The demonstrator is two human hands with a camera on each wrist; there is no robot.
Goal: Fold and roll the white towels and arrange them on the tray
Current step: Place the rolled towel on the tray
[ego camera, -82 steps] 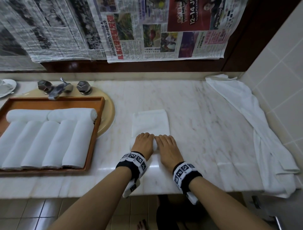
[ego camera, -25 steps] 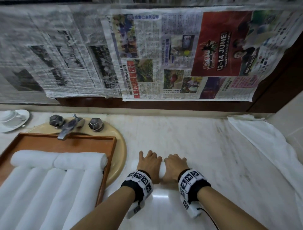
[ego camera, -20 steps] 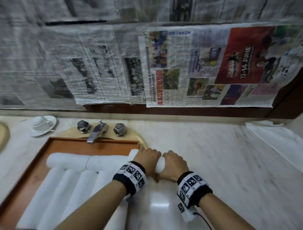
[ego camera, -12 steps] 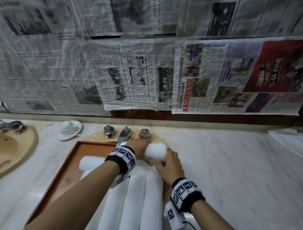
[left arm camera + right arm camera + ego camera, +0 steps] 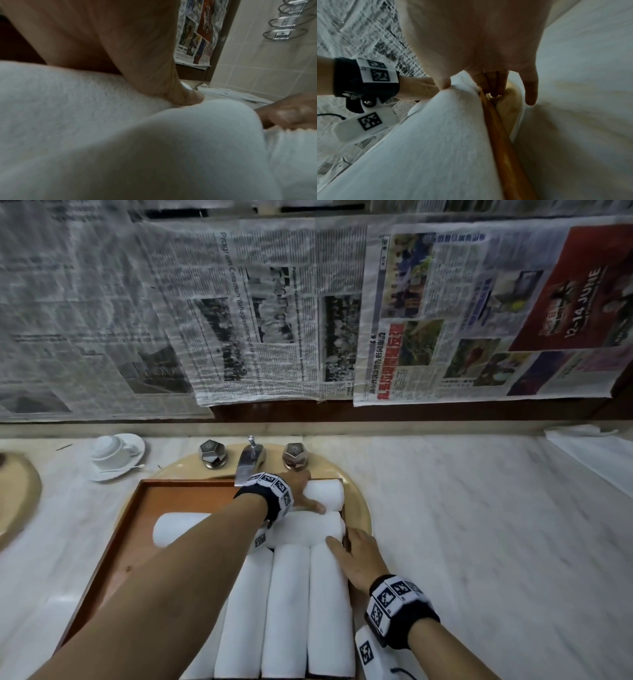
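Placing the rolled towel (image 5: 323,494) at the tray's (image 5: 147,501) 1 o'clock corner, my left hand (image 5: 301,491) presses it with straight fingers, my right hand (image 5: 356,559) lies flat on a neighbour roll (image 5: 329,604); next I judge I must fetch the loose towel (image 5: 589,453) at 2 o'clock.

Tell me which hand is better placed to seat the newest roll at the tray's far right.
Left. The left hand already lies on the newest roll at the tray's far right corner; the right hand rests nearer, on another roll by the rim.
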